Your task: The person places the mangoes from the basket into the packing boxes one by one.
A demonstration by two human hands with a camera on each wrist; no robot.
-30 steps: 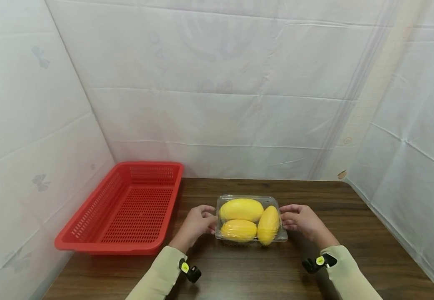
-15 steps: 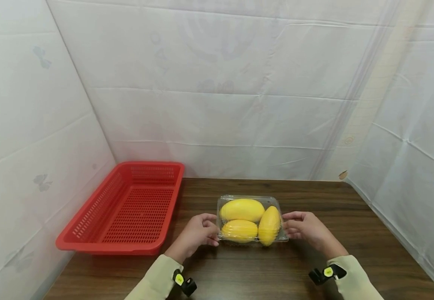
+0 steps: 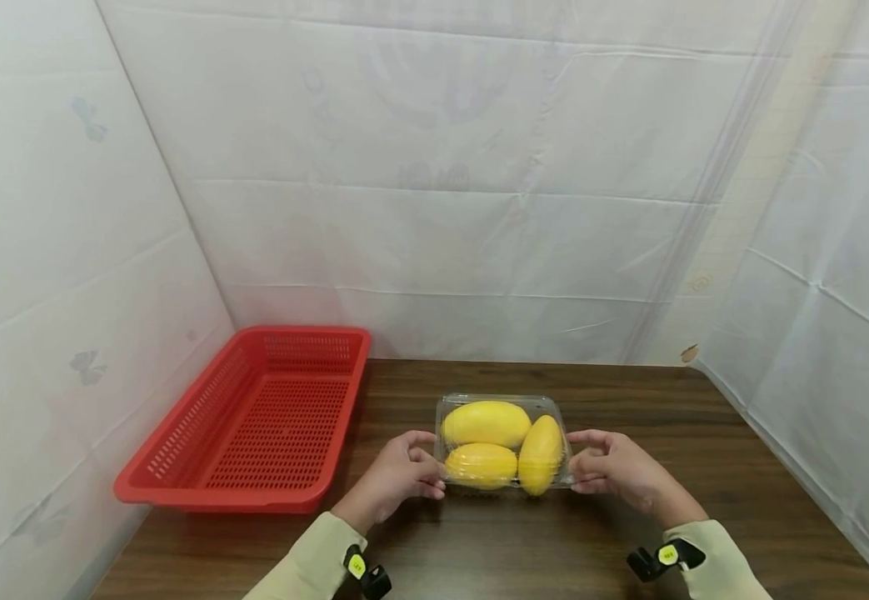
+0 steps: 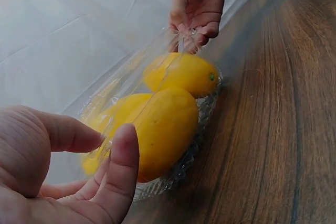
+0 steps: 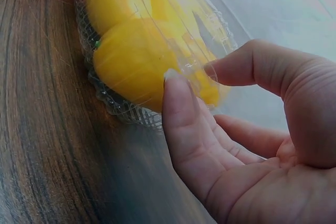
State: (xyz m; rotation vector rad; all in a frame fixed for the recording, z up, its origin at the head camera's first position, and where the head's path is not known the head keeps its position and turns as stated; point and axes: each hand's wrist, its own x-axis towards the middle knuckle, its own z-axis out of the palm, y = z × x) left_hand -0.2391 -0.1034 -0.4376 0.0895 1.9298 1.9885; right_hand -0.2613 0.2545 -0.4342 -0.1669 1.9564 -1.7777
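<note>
A clear plastic clamshell box (image 3: 542, 406) sits on the wooden table with three yellow mangoes inside. Two mangoes lie crosswise at the left, the upper mango (image 3: 488, 422) behind the other, and a third mango (image 3: 541, 455) points lengthwise at the right. My left hand (image 3: 398, 478) pinches the box's left edge near its front corner, between thumb and forefinger. On the opposite side, my right hand (image 3: 624, 477) pinches the right edge. The right wrist view shows the thumb and forefinger at the thin plastic lid (image 5: 186, 66), over a mango (image 5: 134, 61).
A red slotted plastic basket (image 3: 344, 433) stands on the table to the left, with nothing in it. White sheeting (image 3: 434, 242) forms walls at the back and both sides. The dark wooden tabletop (image 3: 509, 550) extends in front of the box.
Both hands have shifted toward the box's front corners, and their fingers have closed onto its edges. Box, mangoes and basket look unmoved apart from a slight camera shift.
</note>
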